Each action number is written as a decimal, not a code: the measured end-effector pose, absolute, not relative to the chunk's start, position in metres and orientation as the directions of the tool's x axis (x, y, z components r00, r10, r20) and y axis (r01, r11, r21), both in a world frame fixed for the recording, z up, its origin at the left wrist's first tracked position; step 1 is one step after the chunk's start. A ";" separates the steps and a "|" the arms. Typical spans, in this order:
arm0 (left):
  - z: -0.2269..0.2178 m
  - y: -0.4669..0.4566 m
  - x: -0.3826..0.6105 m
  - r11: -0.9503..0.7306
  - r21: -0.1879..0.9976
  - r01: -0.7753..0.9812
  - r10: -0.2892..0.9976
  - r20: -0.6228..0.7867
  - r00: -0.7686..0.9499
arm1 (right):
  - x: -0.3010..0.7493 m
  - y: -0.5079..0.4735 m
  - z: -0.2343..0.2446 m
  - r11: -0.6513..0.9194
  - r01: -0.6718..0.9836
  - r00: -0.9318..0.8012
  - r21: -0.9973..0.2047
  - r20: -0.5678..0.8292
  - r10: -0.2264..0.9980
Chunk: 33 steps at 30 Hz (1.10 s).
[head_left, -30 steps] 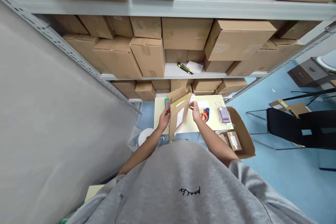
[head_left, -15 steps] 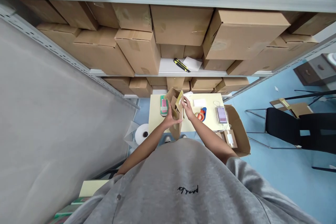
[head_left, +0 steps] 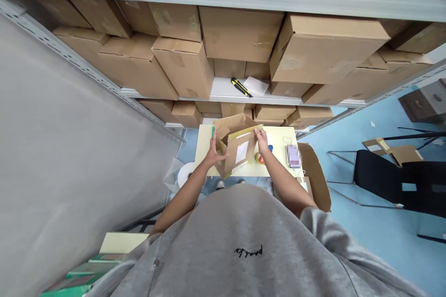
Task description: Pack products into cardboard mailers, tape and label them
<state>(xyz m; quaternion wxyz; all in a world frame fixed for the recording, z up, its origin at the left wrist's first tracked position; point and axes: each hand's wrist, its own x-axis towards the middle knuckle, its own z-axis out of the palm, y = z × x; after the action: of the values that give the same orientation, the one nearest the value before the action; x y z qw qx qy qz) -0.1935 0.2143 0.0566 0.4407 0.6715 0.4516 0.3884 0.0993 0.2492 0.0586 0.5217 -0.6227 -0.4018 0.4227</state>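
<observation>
Between my hands is a cardboard box (head_left: 252, 143) with its flaps up, a white label on one side and yellowish tape along an edge. My left hand (head_left: 213, 152) grips its left side, thumb across the near corner. At the upper right edge, my right hand (head_left: 262, 140) pinches the taped rim. The box is tilted over a pale yellow table (head_left: 204, 146). Just right of it, a tape roll (head_left: 258, 158) and a blue item (head_left: 270, 148) are partly hidden by the box and my right hand.
A phone-like device (head_left: 293, 156) with a cable lies at the table's right. Beyond stands a large open carton (head_left: 315, 176). A yellow-black utility knife (head_left: 241, 87) rests on the shelf among several boxes (head_left: 183, 67). A white roll (head_left: 184, 174) is on the floor, and a black chair (head_left: 374, 169) stands right.
The box has widened from a narrow, folded shape and turned its labelled side toward me. My hands have moved apart, and it now covers most of the green-and-pink item.
</observation>
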 end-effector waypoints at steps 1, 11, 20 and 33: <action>0.059 0.214 -0.194 -0.210 0.940 0.267 0.945 0.125 0.303 | 0.102 0.246 0.060 -0.109 0.091 0.326 -0.990 -0.074 0.942; 0.067 0.223 -0.181 -0.209 0.913 0.351 0.878 0.017 0.479 | 0.113 0.227 0.064 0.054 0.167 0.331 -0.985 0.107 0.937; 0.042 0.233 -0.202 -0.206 0.863 0.460 0.870 -0.054 0.491 | 0.109 0.211 0.037 -0.035 0.328 0.253 -0.944 0.052 0.966; 0.014 0.231 -0.187 -0.032 0.974 0.224 0.995 0.009 0.101 | 0.104 0.208 0.026 -0.075 0.323 0.263 -0.944 0.014 0.965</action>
<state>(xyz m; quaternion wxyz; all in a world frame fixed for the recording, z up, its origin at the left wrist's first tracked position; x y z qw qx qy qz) -0.1871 0.2309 0.0142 0.4592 0.5828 0.5229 0.4196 0.1042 0.2082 0.0257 0.4631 -0.6459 -0.4982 0.3466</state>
